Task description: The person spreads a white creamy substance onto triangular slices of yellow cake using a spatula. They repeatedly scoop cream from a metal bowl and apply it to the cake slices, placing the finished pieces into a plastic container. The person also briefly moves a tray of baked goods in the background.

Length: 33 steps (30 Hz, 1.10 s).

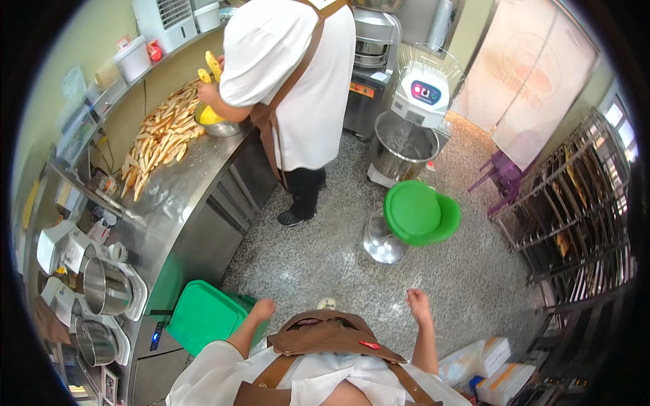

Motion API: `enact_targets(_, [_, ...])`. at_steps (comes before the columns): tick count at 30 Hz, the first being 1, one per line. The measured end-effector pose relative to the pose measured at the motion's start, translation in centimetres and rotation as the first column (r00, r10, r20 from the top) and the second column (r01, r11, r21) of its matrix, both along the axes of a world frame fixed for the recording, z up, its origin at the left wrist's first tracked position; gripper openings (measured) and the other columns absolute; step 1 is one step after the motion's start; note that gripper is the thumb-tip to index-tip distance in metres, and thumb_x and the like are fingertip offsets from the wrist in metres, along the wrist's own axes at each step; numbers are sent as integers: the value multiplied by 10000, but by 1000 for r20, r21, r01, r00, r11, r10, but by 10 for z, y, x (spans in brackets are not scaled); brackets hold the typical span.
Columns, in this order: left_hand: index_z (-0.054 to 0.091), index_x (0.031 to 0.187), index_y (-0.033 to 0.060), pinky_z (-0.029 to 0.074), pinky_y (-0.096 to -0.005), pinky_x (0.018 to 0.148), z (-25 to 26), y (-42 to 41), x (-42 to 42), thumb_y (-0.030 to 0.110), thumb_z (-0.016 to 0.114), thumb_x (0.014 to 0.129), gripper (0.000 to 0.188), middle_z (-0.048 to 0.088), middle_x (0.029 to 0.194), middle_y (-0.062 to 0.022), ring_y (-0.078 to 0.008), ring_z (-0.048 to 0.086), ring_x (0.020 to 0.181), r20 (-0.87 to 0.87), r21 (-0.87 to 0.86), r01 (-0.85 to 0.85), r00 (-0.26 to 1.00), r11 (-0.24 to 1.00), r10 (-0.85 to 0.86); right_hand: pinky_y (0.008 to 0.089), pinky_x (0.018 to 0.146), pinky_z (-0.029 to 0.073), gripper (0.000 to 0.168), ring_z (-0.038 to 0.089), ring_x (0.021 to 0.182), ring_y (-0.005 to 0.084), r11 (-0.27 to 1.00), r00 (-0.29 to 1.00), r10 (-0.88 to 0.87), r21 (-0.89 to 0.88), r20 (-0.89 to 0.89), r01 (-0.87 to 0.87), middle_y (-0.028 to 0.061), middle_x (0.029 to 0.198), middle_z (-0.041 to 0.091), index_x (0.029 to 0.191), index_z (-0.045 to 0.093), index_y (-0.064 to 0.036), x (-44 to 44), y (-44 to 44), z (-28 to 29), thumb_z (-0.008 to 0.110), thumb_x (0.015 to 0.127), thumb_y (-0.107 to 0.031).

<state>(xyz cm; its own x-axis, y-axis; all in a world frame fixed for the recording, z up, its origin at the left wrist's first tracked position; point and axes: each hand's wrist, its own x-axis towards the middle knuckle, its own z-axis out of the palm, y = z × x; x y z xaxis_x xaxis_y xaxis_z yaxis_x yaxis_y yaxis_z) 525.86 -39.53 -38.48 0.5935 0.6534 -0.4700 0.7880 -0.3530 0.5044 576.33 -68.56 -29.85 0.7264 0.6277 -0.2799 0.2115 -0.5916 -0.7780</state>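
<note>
My left hand [264, 308] hangs beside my brown apron, loosely curled, just right of a green lidded bin [205, 315]. On the other side, my right hand [418, 303] hangs over the speckled floor with its fingers bent. Neither hand touches an object. Ahead at the steel counter [175, 203], a co-worker [289, 76] in a white shirt and brown apron holds yellow-coated bread pieces [212, 68] above a steel bowl [218, 124] with yellow contents. A heap of sliced bread strips [165, 132] lies beside that bowl.
A green swivel stool [416, 210] stands ahead, near a spiral dough mixer [406, 137]. Tray racks [569, 203] and a purple chair [502, 175] are on the right. Stand mixers with steel bowls [106, 286] occupy the left counter. Boxes [505, 383] sit at lower right.
</note>
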Motion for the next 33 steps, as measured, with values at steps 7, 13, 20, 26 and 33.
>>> enact_targets(7, [642,1071,15,500,-346,796,167,186,275,250,561,968,269,681,977,-124,-215,638,886,454,-91,-79,884,993,112,276,597,463,238,583,689,107,997,971,75,39,-228,-68,49,816,662,1008,674,-21,131,200,8,591,949,-236])
enact_targets(13, [644,1100,9,502,-307,783,202,251,365,235,557,975,272,695,961,-84,-150,627,865,465,-293,-222,817,930,341,341,680,512,302,648,714,187,946,946,305,147,-105,-289,118,790,685,986,670,16,245,460,30,565,940,-263])
enact_targets(20, [632,1117,8,494,-290,835,252,338,477,207,554,982,252,677,1012,-71,-126,616,925,360,-466,-245,825,850,435,331,703,511,275,657,763,178,833,830,528,300,-182,-464,90,834,696,1023,674,-12,268,708,68,573,927,-248])
enact_targets(26, [609,1165,18,486,-291,872,254,450,570,169,513,1000,244,660,1069,-68,-139,610,986,470,-470,-85,818,878,331,310,709,517,252,648,757,155,770,704,637,266,-313,-579,81,836,684,1024,658,20,271,829,48,551,934,-190])
enact_targets(33, [553,1237,26,463,-289,930,234,534,633,131,499,1004,261,607,1186,-67,-156,585,1080,577,-546,-157,641,823,506,351,683,528,266,680,717,200,725,707,681,309,-191,-615,113,729,689,931,689,-7,328,1007,20,561,916,-239])
